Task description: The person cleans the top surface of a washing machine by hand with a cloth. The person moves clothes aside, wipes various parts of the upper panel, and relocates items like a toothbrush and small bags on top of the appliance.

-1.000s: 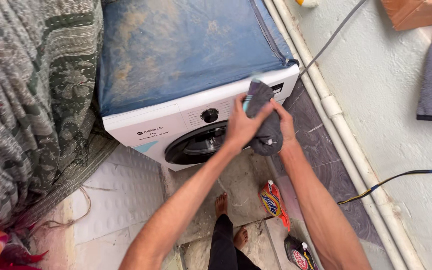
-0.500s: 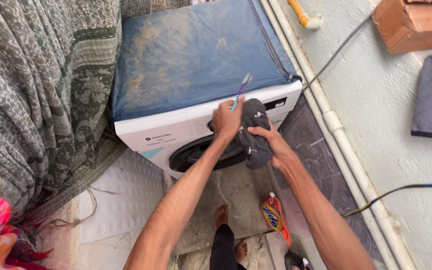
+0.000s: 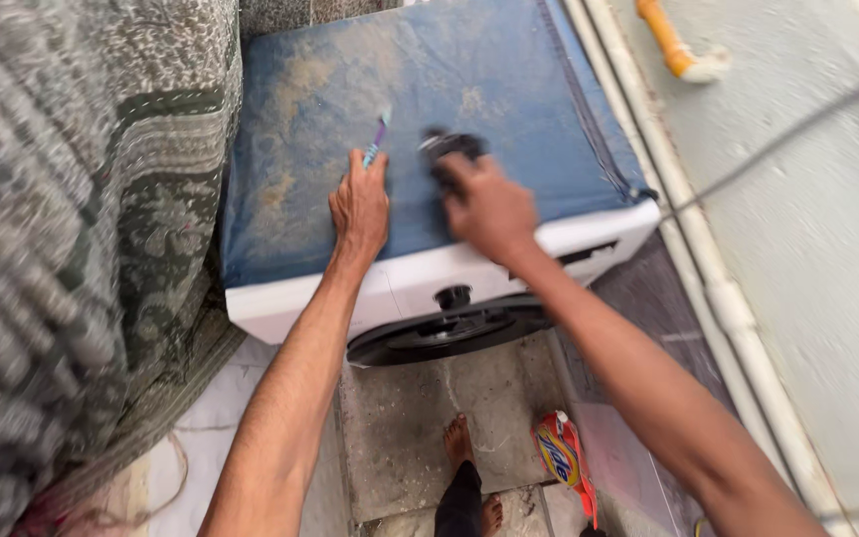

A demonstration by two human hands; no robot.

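Observation:
My left hand [image 3: 359, 204] rests on the dusty blue cover [image 3: 300, 119] on top of a white front-loading washing machine [image 3: 420, 283], and it holds a purple and teal toothbrush [image 3: 378, 139] that points away from me. My right hand [image 3: 489, 207] is on the same cover, just to the right, closed on a dark grey bundled cloth [image 3: 449, 147] pressed against the cover. The picture is blurred by motion.
A patterned grey-green blanket [image 3: 72, 199] hangs along the left. The machine's round door [image 3: 449, 333] faces my bare feet [image 3: 459, 443]. An orange detergent packet [image 3: 561, 452] lies on the tiled floor. White pipes [image 3: 708, 278] run along the wall at right.
Both hands rose from in front of the machine's control panel onto its top cover. The toothbrush went with the left hand and the grey cloth with the right.

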